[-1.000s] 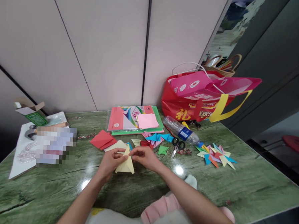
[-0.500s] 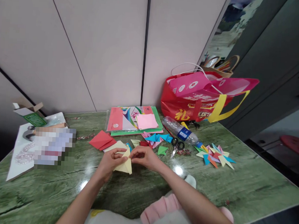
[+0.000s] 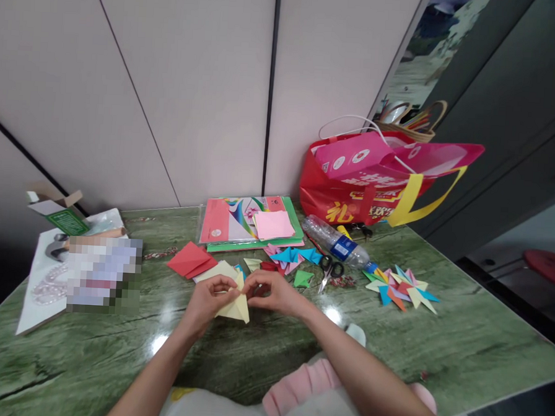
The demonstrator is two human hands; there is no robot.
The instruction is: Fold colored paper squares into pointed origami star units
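Observation:
Between my two hands is a folded piece of pale yellow paper, creased into points. My left hand grips its left side with thumb and fingers. At its upper right edge, the fingertips of my right hand pinch the paper. Just behind lie red paper squares and a cream sheet, partly covered by my left hand. Folded blue pieces, a green folded piece and black-handled scissors rest beyond my right hand.
On the green marbled table stand a red gift bag and a plastic bottle. A multicoloured paper star lies to the right. Paper packs are against the wall. A white board and green box sit left.
The yellow paper has turned slightly in my hands, and my right fingers have shifted a little along its upper edge. The camera view has moved slightly.

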